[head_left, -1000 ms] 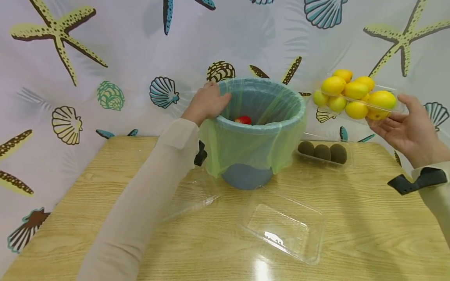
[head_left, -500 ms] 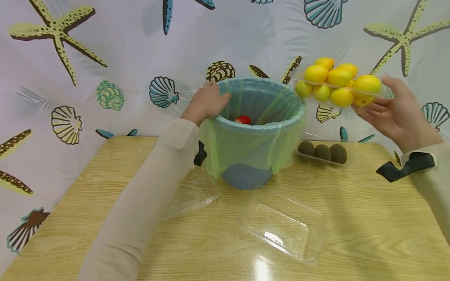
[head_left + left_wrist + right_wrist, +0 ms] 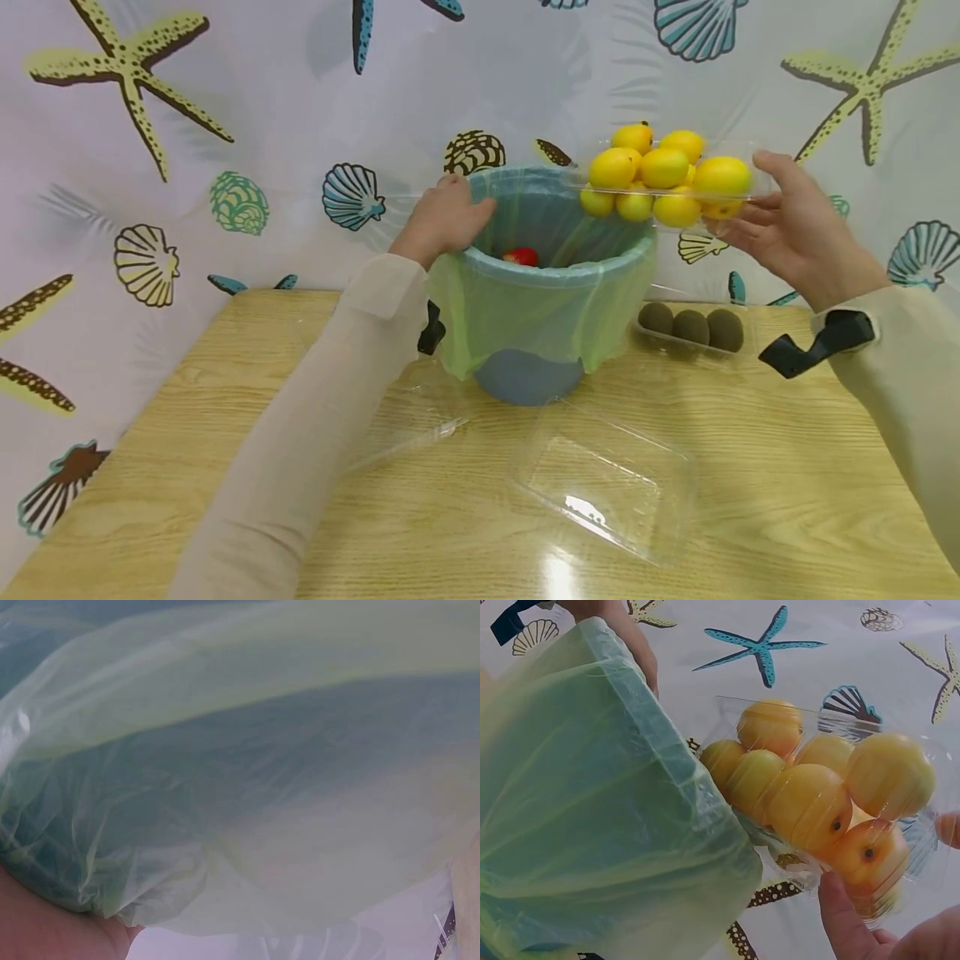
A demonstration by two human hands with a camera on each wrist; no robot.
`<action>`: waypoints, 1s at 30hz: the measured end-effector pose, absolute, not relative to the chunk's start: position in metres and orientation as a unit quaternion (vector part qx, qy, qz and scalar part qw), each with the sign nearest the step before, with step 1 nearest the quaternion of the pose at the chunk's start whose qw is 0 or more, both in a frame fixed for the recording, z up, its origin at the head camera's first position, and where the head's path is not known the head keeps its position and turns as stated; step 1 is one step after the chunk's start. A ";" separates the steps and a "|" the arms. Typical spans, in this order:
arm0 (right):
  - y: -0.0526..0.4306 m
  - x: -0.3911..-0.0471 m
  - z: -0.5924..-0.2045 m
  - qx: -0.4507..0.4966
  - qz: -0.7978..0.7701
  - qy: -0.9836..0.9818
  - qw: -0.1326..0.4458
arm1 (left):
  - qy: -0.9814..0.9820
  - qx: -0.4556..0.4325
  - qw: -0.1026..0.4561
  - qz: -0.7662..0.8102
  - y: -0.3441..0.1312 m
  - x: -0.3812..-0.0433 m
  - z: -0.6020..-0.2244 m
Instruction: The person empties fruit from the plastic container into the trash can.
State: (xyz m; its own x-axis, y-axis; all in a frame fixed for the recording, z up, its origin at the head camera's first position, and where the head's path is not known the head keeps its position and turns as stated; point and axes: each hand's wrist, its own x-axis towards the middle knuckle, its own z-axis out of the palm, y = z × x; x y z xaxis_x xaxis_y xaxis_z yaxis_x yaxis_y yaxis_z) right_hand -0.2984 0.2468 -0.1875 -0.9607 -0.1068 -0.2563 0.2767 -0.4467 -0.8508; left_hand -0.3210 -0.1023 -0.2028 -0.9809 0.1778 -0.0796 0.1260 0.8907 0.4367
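My left hand (image 3: 446, 218) grips the left rim of a blue-grey bin (image 3: 528, 375), lined with a translucent yellow-green bag (image 3: 517, 317). A red object (image 3: 521, 256) lies inside the bin. In my right hand (image 3: 798, 237) is a clear plastic tray (image 3: 817, 714), held at its right end by thumb and fingers. Yellow, lemon-like fruits (image 3: 663, 169) are heaped in it. The tray's left part is over the bin's right rim in the head view. Bag and bin fill most of the left wrist view, where part of my left hand (image 3: 56, 926) shows at lower left.
A clear tray with brown kiwifruits (image 3: 690, 327) stands on the wooden table (image 3: 810, 467), right of the bin. An upturned or empty clear tray (image 3: 600, 492) lies in front. Another clear plastic piece (image 3: 405, 425) lies partly behind my left sleeve. A patterned sheet (image 3: 262, 83) hangs behind.
My right hand has moved left with the tray of yellow fruits, from beside the bin to over its right rim. My left hand has stayed on the bin's rim.
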 end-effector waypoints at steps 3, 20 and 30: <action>0.237 -0.298 -0.187 0.073 -0.838 0.530 0.109 | 0.971 0.080 0.058 0.217 -0.102 -0.321 -0.203; 0.188 -0.300 -0.179 0.027 -0.740 0.669 0.063 | 0.971 0.074 0.059 0.219 -0.102 -0.320 -0.204; 0.179 -0.298 -0.178 0.030 -0.695 0.718 0.032 | 0.969 0.075 0.059 0.228 -0.102 -0.321 -0.203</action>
